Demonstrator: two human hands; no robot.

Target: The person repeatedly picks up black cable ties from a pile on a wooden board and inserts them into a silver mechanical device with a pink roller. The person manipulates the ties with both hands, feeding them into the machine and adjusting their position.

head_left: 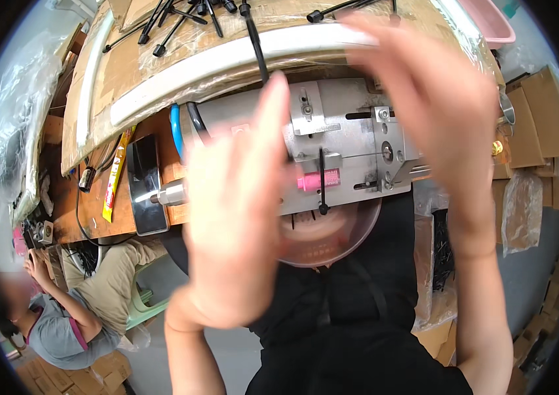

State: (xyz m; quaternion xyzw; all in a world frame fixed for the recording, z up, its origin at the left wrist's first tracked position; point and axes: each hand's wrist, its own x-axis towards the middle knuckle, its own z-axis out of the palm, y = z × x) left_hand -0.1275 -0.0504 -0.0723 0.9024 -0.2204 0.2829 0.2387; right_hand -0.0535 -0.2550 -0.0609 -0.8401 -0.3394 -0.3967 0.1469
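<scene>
My left hand (233, 210), smeared by motion, is raised over the left part of a metal fixture (352, 141). A thin black rod (255, 39) with a knobbed end runs from above the cardboard down to its fingers and seems to be gripped there; the exact hold is blurred. My right hand (434, 99), blurred too, hovers over the fixture's right side with its fingers toward the cardboard. Whether it holds anything cannot be made out. On the fixture lie a pink marker-like piece (319, 180) and another black rod (323, 181) across it, apart from both hands.
Several black rods (174, 16) lie on the cardboard (92, 141) behind a white padded edge (227, 62). A phone (146, 187) and a yellow packet (118, 174) lie left. A translucent bowl (325, 240) sits below the fixture. A co-worker (69, 329) sits at lower left.
</scene>
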